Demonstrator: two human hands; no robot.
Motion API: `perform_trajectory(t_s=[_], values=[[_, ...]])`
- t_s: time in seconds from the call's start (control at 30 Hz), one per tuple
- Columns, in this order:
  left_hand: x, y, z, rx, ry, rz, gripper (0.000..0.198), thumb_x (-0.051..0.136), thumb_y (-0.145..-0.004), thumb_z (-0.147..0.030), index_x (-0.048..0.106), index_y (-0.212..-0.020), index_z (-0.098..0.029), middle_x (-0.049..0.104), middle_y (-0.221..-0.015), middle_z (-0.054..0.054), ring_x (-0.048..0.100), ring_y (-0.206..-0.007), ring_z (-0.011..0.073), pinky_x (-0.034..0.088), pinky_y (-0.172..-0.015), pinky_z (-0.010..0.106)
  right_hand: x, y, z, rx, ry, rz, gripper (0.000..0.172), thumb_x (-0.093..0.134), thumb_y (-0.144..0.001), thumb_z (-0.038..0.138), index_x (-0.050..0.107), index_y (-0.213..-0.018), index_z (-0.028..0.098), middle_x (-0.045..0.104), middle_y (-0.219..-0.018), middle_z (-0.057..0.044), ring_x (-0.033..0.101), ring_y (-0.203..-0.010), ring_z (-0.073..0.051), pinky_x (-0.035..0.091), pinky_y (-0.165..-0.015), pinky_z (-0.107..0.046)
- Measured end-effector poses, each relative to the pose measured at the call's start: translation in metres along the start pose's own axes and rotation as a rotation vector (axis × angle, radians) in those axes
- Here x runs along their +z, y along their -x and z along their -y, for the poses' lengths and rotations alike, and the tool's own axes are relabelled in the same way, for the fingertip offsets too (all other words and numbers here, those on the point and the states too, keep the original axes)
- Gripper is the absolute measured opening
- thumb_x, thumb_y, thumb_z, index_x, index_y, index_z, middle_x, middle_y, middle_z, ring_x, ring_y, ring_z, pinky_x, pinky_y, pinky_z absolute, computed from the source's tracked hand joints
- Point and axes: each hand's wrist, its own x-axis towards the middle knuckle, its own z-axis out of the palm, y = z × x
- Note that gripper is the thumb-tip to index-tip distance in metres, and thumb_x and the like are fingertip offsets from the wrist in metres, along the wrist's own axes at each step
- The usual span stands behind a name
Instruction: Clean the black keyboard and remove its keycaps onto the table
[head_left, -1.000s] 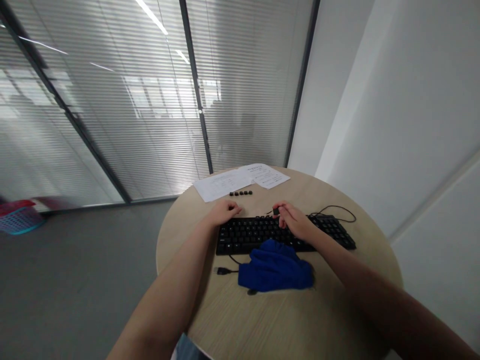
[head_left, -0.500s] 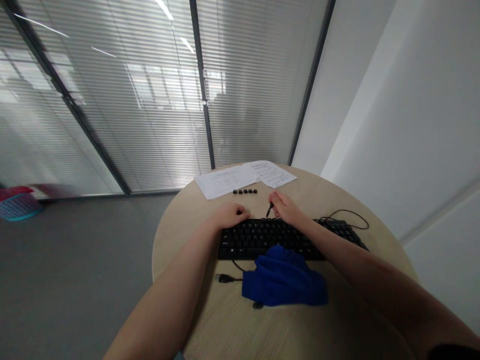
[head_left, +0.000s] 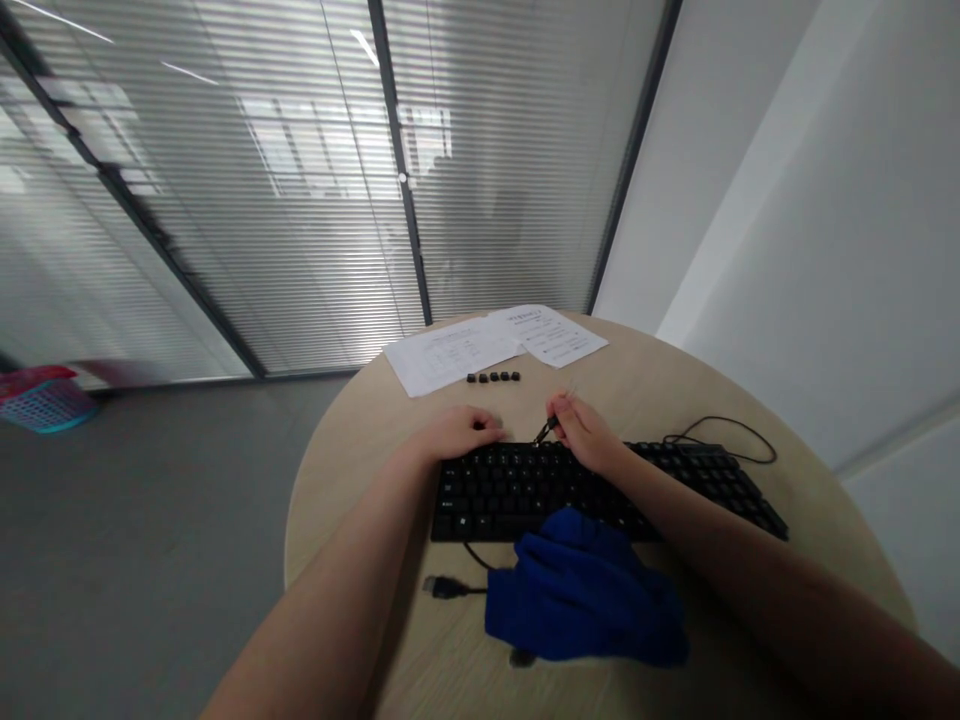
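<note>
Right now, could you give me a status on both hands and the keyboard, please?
Left hand resting on keyboard far edge. Right hand pinching small dark tool above the keys. Blue cloth overlaps near edge.

The left hand (head_left: 457,435) lies palm down at 11 o'clock, fingers loosely curled. The right hand (head_left: 591,437), at 1 o'clock, pinches its fingertips together, pointing toward 10 o'clock. Both forearms are bare.

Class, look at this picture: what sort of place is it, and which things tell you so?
Probably an office meeting room: blind-covered glass partitions, a round wooden table, and on it a black keyboard and printed sheets.
</note>
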Motion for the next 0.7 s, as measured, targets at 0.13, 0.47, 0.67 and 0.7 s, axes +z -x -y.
perform_trajectory(t_s=[0.13,0.47,0.67,0.7], values=[[-0.004,-0.006,-0.004,-0.026,0.007,0.026,0.041,0.057,-0.083,-0.056,0.065,-0.071,-0.018,0.059,-0.064,-0.002,0.053,-0.066,0.0156,0.036,-0.062,0.027,-0.001,0.002,0.005,0.009,-0.001,0.014,0.050,0.025,-0.097,0.067,0.046,-0.082,0.024,0.046,-0.060,0.003,0.046,-0.052,-0.014,0.039,-0.052,-0.027],[-0.015,-0.004,-0.007,0.032,0.005,0.182,0.038,0.064,-0.078,-0.056,0.069,-0.080,-0.018,0.065,-0.072,-0.002,0.057,-0.069,0.0154,0.037,-0.061,0.026,0.000,0.001,0.003,0.002,-0.028,0.044,0.051,0.023,-0.097,0.067,0.045,-0.083,0.024,0.044,-0.059,0.004,0.044,-0.052,-0.015,0.037,-0.054,-0.028],[-0.017,-0.001,-0.004,0.070,0.000,0.160,0.032,0.064,-0.080,-0.051,0.069,-0.078,-0.019,0.065,-0.070,-0.001,0.057,-0.068,0.0154,0.038,-0.062,0.027,-0.001,0.000,0.000,-0.037,-0.006,0.063,0.051,0.023,-0.098,0.067,0.045,-0.082,0.024,0.041,-0.057,0.005,0.041,-0.051,-0.015,0.035,-0.054,-0.029],[-0.018,0.000,-0.004,0.073,0.002,0.164,0.032,0.064,-0.080,-0.050,0.069,-0.078,-0.019,0.065,-0.070,-0.001,0.057,-0.069,0.0155,0.039,-0.063,0.027,-0.001,0.000,0.001,-0.041,-0.003,0.068,0.051,0.022,-0.098,0.067,0.045,-0.082,0.024,0.041,-0.057,0.005,0.041,-0.051,-0.015,0.035,-0.054,-0.029]])
